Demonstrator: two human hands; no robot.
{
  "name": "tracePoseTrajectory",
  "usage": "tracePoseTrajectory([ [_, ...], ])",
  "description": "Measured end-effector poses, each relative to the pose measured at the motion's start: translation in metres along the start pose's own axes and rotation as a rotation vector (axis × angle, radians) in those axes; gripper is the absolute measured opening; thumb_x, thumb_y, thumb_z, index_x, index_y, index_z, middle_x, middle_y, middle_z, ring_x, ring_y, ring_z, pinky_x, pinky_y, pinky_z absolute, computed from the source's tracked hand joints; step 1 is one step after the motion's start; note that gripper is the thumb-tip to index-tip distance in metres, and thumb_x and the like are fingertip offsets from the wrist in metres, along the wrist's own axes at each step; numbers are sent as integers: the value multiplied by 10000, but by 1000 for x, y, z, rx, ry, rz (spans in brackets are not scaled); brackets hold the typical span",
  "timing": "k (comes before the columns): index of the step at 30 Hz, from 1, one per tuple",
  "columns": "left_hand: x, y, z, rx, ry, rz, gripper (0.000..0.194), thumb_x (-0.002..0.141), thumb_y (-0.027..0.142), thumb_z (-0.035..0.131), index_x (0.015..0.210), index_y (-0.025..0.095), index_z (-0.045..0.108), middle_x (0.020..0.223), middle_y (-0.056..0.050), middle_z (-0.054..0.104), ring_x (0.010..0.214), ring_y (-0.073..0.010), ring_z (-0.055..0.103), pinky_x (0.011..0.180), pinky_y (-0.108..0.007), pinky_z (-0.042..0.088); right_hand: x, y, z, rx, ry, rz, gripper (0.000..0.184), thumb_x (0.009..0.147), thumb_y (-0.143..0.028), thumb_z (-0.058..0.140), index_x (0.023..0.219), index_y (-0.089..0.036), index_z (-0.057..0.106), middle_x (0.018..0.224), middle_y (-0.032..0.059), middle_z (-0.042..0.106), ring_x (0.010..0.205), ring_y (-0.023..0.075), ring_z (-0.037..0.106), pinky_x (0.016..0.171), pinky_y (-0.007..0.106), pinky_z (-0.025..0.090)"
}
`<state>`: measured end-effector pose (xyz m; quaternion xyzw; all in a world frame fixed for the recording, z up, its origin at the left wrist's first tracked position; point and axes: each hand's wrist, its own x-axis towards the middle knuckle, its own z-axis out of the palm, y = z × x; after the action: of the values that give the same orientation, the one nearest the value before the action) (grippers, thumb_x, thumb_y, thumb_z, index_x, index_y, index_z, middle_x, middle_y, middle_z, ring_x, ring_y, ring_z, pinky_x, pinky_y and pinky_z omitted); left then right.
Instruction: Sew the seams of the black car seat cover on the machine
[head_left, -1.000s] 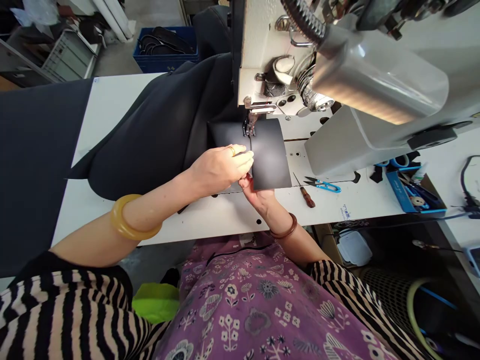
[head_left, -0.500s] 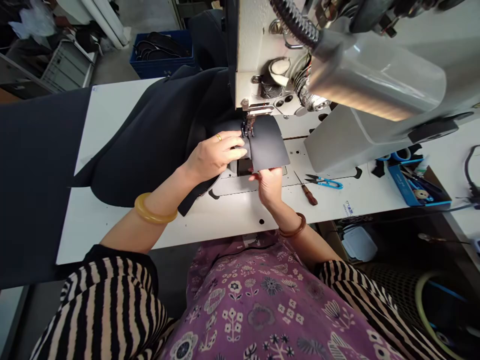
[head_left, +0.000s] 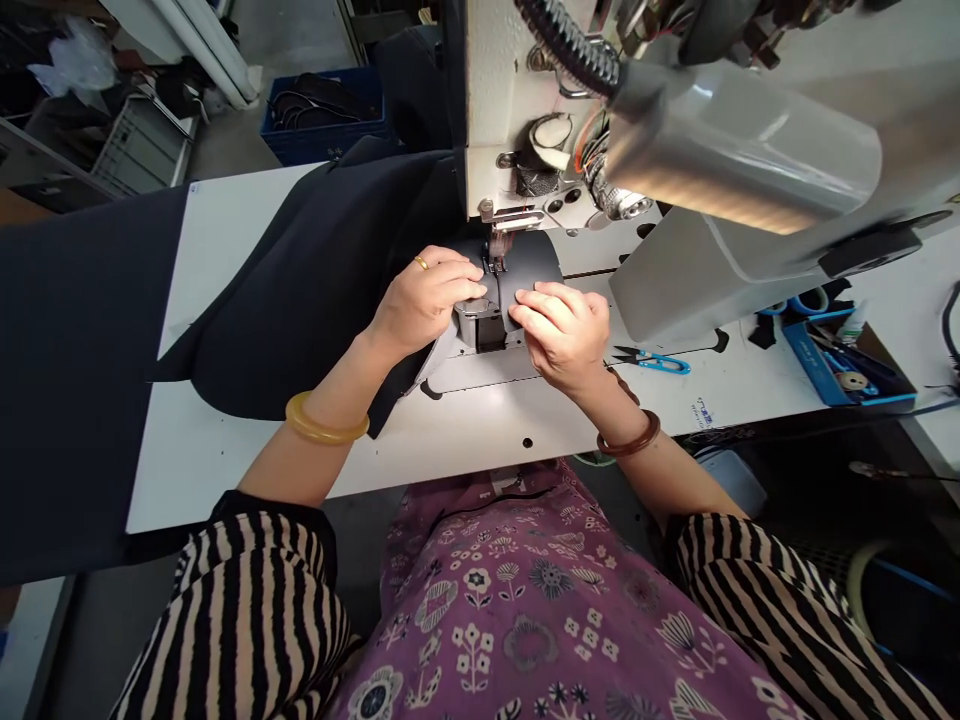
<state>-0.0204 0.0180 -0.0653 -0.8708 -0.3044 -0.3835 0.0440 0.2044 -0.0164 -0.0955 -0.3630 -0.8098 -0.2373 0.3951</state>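
Observation:
A large dark fabric piece [head_left: 300,290] lies over the left of the sewing machine bed, its edge running to the presser foot [head_left: 495,262]. My left hand [head_left: 427,300], with a ring and a yellow bangle, holds this fabric just left of the foot, fingers drawn together. On the right of the foot lies a smaller dark fabric panel [head_left: 536,258]. My right hand [head_left: 568,335] grips its near edge from above, fingertips bent onto it and close to the seam line. The needle tip is hard to make out.
The machine head [head_left: 495,110] and a lamp [head_left: 742,150] overhang the work. Blue thread snips [head_left: 656,362] lie right of my right hand. Farther right sits a blue box of small tools [head_left: 817,370]. A blue crate [head_left: 322,140] stands behind the table.
My right hand has moved from beneath the smaller panel's near edge to on top of it. The panel lies lower and partly under the fingers. My left hand stays beside the foot.

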Motion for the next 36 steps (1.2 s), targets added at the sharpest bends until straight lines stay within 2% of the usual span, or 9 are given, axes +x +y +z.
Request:
tracePoseTrajectory([
  [6,5,-7,2,-92,20,-29,267,963,146,474,858,229,706,930,18,731,919,-131,665,834,-294,543,4,6,6,39,-25,40,282,973,-183,421,956,-244,696,1015,-38,745,1031,134,629,783,317,312],
  [12,8,-11,5,24,-55,-120,290,978,185,443,866,222,708,968,21,736,936,-146,661,862,-320,518,3,12,17,155,-156,197,291,944,-171,397,1011,-243,671,1113,5,712,1151,190,599,849,346,334],
  [18,9,-16,10,86,-15,-113,284,961,148,443,857,214,699,958,27,739,914,-140,665,840,-292,520,5,14,22,150,-198,224,315,906,-154,373,1011,-232,659,1142,16,704,1167,197,597,846,350,352],
  [23,9,-14,11,92,-32,-145,297,968,158,427,857,223,695,988,23,735,943,-147,654,851,-304,513,4,14,26,174,-92,233,304,894,-143,387,962,-228,672,1097,15,717,1140,185,617,871,343,361],
  [29,9,-15,12,68,-27,-171,271,977,207,442,863,218,688,1000,11,733,932,-161,640,839,-319,518,0,14,29,244,-129,284,325,912,-148,379,985,-239,682,1145,24,694,1183,196,597,933,363,392],
  [32,6,-15,14,42,-32,-161,321,1010,263,383,870,240,672,997,13,729,904,-156,619,814,-324,520,-2,14,32,284,-54,258,328,918,-157,377,990,-238,687,1130,36,697,1186,201,599,944,375,436],
  [36,4,-10,11,65,-61,-179,310,1009,290,392,898,238,677,1010,8,724,847,-149,618,795,-322,526,-8,16,29,421,49,196,315,919,-134,409,1117,-208,643,1214,80,671,1282,203,551,1013,391,489],
])
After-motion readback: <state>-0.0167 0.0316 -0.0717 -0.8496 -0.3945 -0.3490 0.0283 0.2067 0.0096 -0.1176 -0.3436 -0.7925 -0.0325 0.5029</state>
